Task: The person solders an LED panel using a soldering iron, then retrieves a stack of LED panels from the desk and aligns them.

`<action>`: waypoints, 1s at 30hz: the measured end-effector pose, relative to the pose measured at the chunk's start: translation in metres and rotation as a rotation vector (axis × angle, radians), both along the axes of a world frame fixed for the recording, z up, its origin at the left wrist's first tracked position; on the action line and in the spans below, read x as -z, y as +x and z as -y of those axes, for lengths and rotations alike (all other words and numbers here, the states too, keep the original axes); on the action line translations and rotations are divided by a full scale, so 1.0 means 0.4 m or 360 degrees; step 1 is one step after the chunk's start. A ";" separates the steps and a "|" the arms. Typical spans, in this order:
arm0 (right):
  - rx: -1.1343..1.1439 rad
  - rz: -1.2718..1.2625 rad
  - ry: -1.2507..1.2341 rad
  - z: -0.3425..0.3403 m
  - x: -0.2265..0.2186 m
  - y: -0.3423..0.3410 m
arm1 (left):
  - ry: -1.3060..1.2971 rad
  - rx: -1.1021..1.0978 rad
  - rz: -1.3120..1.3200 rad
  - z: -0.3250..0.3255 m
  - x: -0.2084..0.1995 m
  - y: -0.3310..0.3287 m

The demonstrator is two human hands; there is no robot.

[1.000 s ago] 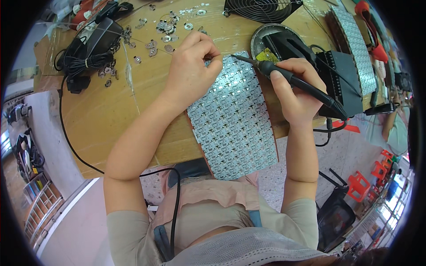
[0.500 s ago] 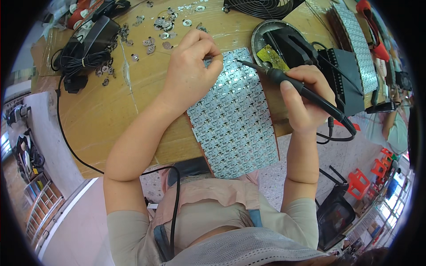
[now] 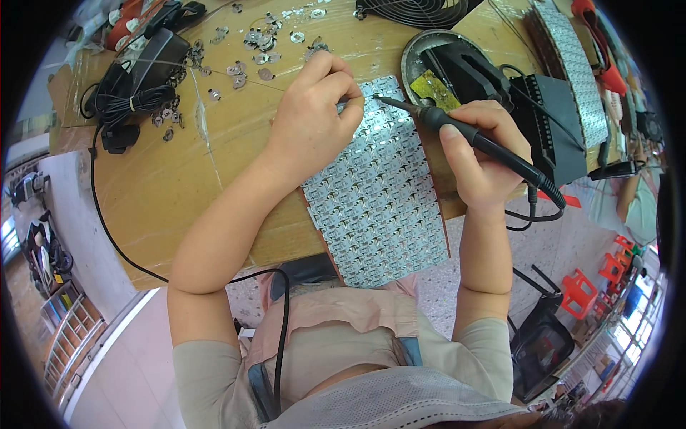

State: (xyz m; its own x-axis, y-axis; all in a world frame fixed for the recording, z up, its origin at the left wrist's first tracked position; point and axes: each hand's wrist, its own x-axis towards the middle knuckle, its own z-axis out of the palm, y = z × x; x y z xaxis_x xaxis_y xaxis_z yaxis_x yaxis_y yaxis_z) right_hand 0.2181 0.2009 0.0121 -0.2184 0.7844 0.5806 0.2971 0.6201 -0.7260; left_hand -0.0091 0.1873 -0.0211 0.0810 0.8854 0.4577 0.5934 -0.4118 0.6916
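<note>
A panel of small silvery circuit boards (image 3: 382,204) lies lengthwise before me, its near end reaching past the table's edge. My right hand (image 3: 489,150) grips a black soldering iron (image 3: 475,136) like a pen. Its tip is over the panel's far end, close to my left fingers. My left hand (image 3: 314,118) is closed in a pinch above the panel's far left edge. A thin solder wire (image 3: 250,83) runs from the left into that hand; the fingers hide its end. I cannot tell whether the iron's tip touches the board.
Loose round metal parts (image 3: 264,39) lie scattered at the far side. A black power adapter (image 3: 153,61) with coiled cable stands far left. Right of the panel are a round metal dish (image 3: 409,61) with a yellow sponge (image 3: 434,91), a black box (image 3: 554,129) and stacked panels (image 3: 572,64).
My right hand has brought the soldering iron slightly left, its tip nearer my left fingers. My left hand has shifted a little right, and the thin wire now shows more plainly.
</note>
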 end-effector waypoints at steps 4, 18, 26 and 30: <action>-0.0011 0.0001 0.0030 -0.003 0.000 0.000 | -0.0028 -0.0001 0.0020 0.000 -0.001 0.001; 0.0070 0.0015 0.0059 -0.013 -0.011 -0.007 | -0.0171 -0.0110 0.0024 -0.015 -0.002 -0.013; 0.0058 0.0045 0.0039 -0.025 -0.001 -0.022 | -0.0131 -0.0071 -0.0074 -0.020 -0.006 -0.009; 0.0023 0.0037 0.0008 -0.023 -0.008 -0.022 | -0.0177 -0.0034 -0.0039 -0.019 -0.012 -0.012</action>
State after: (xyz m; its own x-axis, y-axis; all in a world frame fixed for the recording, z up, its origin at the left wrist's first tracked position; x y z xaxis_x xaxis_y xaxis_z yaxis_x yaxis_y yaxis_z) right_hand 0.2094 0.2101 0.0153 -0.2208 0.7845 0.5795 0.3228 0.6194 -0.7156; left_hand -0.0139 0.1948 -0.0161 0.0713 0.9324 0.3544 0.6185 -0.3201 0.7177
